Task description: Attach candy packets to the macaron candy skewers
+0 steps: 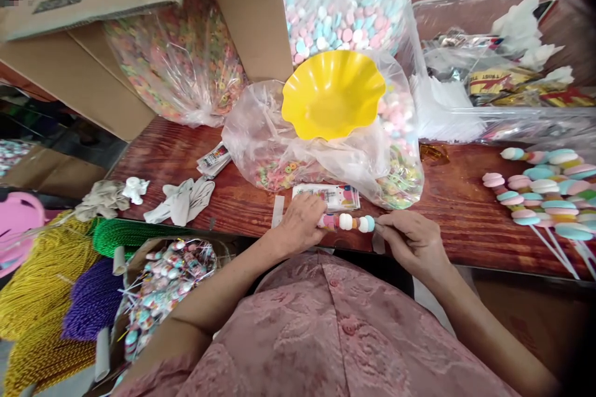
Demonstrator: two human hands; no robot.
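Observation:
A candy skewer (346, 222) with white, blue and small coloured pieces lies level between my hands, just above the table's front edge. My left hand (300, 223) is closed round its left end, where a printed patch shows by the fingers. At the other end, beside the blue piece, my right hand (414, 239) is closed in a pinch; a clear strip, perhaps wrapper, hangs below those fingertips. Printed labels (333, 196) lie just behind my left hand. A yellow wavy bowl (333, 96) rests farther back on clear bags of candy (279, 167).
Finished-looking candy skewers (554, 189) lie piled at the right. Behind them stands a clear plastic tray (503, 110) with packets. A cardboard box (251, 12) is at back left. Gloves (184, 201) lie on the left. Below, a container holds wrapped skewers (172, 285) beside coloured cords (41, 279).

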